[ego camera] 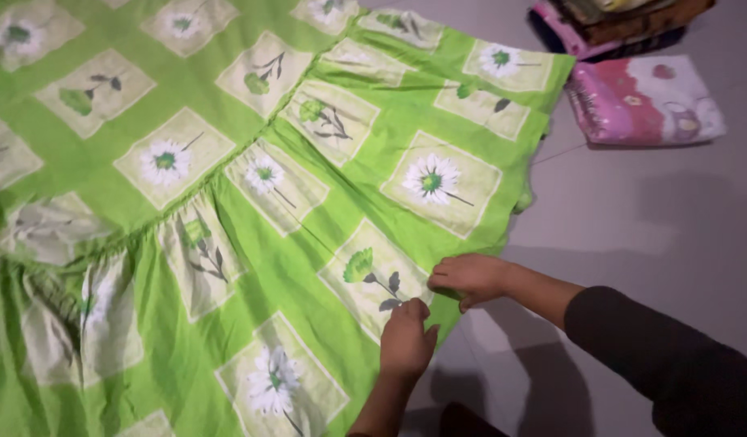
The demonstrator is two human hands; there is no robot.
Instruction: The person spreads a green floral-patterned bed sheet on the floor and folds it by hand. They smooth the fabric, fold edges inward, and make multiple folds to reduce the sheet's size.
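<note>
Green flower-printed cotton sheet (252,210): left hand (406,340) and right hand (470,277) fingers are pinching its edge; loosening risks the hem slipping unevenly.

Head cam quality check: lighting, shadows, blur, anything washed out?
Head view: dim, soft light, no glare; the green floral sheet reads clearly in the middle, softer and blurrier at the left edge; left hand and right hand at the sheet's edge are sharp enough, casting faint shadows on the grey floor; folded pink cloth top right is slightly soft; lower right dark sleeve loses detail.
</note>
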